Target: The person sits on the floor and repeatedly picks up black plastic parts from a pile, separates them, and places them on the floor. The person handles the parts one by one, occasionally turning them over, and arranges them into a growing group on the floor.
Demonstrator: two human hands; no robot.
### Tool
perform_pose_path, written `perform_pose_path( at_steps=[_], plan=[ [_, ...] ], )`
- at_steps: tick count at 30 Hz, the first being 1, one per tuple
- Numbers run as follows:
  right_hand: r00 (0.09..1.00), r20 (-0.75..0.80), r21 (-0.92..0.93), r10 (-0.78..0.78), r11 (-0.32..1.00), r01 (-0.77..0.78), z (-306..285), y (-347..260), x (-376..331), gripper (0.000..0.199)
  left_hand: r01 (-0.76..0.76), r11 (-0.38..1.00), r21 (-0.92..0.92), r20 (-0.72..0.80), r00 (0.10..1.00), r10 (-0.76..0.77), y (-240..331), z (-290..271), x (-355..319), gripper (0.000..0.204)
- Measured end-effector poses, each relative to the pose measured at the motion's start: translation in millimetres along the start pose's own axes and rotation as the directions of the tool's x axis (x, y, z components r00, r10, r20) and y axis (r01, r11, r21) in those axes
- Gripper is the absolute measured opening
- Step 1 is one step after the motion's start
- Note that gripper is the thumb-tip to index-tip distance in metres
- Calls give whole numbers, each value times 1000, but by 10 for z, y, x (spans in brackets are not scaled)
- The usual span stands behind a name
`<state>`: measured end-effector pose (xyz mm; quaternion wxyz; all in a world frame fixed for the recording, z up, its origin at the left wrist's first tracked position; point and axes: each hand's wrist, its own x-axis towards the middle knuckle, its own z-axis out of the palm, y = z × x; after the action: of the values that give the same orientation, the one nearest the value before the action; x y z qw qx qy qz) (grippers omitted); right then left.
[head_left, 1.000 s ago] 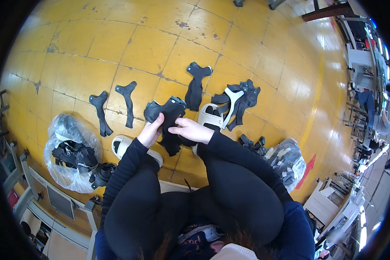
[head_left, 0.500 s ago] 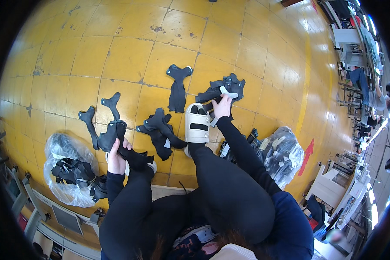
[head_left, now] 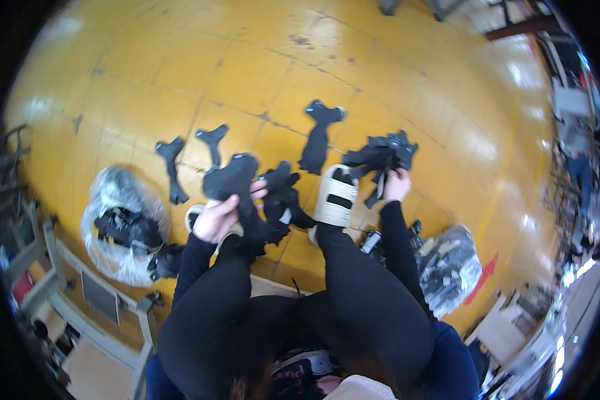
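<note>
My left hand [head_left: 219, 219] grips a black Y-shaped fabric piece [head_left: 232, 179], raised in front of my left shin, thumb on its face. Behind it on the floor lies a small heap of similar black pieces [head_left: 283, 200] with a white tag. My right hand [head_left: 398, 185] is closed at the near edge of a larger pile of black fabric pieces [head_left: 383, 152], its fingers pinching one of them; motion blurs the exact grip. A single black piece [head_left: 317, 137] lies flat between the heaps. Two more, one slim piece [head_left: 171, 170] and one forked piece [head_left: 213, 141], lie on the left.
A clear plastic bag [head_left: 123, 230] with black pieces sits on the left, another filled bag [head_left: 450, 267] on the right. My cream sandal [head_left: 335, 200] stands close to the right-hand pile. Grey metal frames [head_left: 93, 313] border the lower left of the yellow floor.
The view has turned slightly. My left hand has lifted the black piece and brought it rightward, toward the middle heap. My right hand has slid to the pile's near right edge.
</note>
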<state>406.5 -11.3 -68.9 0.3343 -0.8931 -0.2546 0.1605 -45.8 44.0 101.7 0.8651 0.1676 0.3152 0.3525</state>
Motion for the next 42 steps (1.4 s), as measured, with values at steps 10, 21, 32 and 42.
perform_pose_path(
  at_steps=[10, 21, 32, 42],
  plan=[
    [919, -78, 318, 386, 884, -344, -215, 151, 51, 48, -116, 991, 65, -132, 983, 124, -35, -76, 87, 37],
    [526, 687, 501, -502, 851, 157, 157, -2238, -956, 27, -135, 976, 172, -174, 971, 165, -214, -122, 127, 35],
    [-123, 365, 632, -923, 148, 761, 243, -2635, -1631, 18, -56, 998, -18, -167, 984, 53, -251, -266, 91, 32],
    [-191, 574, 711, -796, 369, 599, -46, -3004, -1432, 18, -466, 884, 33, -623, 682, 383, 171, -749, -29, 26]
  ],
)
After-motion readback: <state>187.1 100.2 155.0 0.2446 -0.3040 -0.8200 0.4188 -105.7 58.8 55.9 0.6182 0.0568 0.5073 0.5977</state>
